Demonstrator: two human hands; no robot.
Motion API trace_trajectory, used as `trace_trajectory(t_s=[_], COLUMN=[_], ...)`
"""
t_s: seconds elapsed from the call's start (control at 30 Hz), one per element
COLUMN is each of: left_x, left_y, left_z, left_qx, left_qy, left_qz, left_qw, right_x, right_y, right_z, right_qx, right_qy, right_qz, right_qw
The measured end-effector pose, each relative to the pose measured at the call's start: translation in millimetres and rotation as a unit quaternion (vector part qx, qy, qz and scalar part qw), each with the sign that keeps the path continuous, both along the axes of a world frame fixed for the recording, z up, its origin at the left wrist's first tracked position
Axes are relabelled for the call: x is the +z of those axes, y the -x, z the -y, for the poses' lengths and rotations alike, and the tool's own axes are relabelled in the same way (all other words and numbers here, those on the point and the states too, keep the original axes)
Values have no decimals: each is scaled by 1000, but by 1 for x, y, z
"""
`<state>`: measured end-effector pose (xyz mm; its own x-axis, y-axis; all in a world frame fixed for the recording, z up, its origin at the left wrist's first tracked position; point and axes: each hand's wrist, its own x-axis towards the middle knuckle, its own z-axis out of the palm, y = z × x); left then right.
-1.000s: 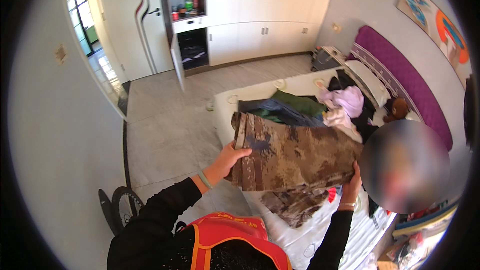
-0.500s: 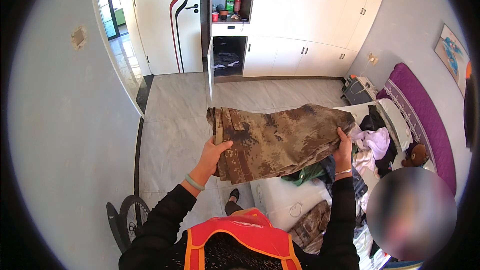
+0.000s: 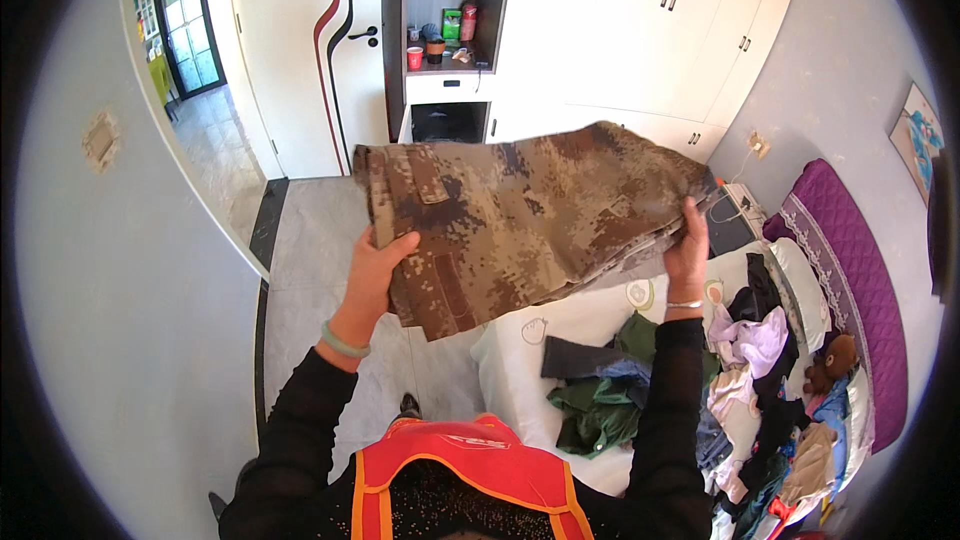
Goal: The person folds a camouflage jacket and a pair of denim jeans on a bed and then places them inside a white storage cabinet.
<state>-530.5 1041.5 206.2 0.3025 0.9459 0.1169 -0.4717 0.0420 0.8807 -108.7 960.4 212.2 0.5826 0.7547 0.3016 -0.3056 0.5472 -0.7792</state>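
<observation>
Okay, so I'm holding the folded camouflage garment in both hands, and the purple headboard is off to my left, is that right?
Not quite: the head view shows the purple headboard off to your right, not your left. The rest holds: the folded camouflage garment is in both hands, the left hand and the right hand.

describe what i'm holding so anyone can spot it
Find the bed, lower right. Up and left of it, the left hand and right hand hold a folded garment. Its brown camouflage sets it apart from the bed's lilac cloth and green cloth.
</observation>
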Motion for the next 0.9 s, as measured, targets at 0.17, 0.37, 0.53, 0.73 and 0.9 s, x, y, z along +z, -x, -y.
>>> trace_trajectory(t_s=[0.17,0.37,0.53,0.73,0.9], left_x=[-11,-66,-82,-55,7], left_y=[10,-12,-31,-56,-68], left_z=[-79,-185,-260,-325,-388], left_qx=[-75,-137,-269,-270,-184], left_qy=[42,87,133,97,35], left_qz=[-4,-72,-111,-176,-214], left_qw=[996,984,947,942,959], right_x=[5,-147,-330,-419,-417], right_y=[-50,-63,18,120,50], right_z=[-35,-145,-193,-270,-382], right_qx=[133,202,372,410,478], right_qy=[58,421,386,397,341], right_qz=[100,360,-130,-239,-180], right_qw=[984,808,834,786,789])
